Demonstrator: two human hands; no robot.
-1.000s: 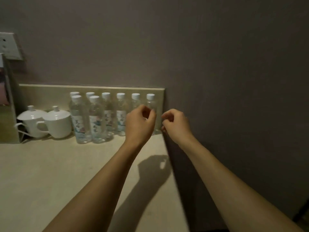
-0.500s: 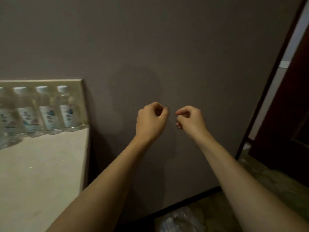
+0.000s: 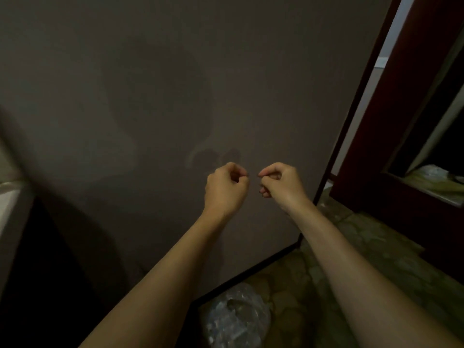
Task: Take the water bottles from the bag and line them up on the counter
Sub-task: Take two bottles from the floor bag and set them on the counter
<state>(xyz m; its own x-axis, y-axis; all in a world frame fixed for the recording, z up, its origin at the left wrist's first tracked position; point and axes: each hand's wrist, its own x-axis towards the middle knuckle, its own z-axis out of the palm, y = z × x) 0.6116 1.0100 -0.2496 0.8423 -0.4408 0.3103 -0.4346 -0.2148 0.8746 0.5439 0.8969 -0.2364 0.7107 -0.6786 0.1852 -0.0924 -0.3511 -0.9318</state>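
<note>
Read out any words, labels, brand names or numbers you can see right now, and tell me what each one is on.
No text can be read in this view.
Plastic bag on the floor: crumpled and dim, no print readable.
Wall: bare, no sign.
Left hand and right hand: hold nothing with writing on it.

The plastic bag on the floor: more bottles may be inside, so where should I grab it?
Probably from above, at the crumpled top folds of the plastic bag. It slumps on the floor between both forearms, with no handles visible. Both hands hold nothing.
</note>
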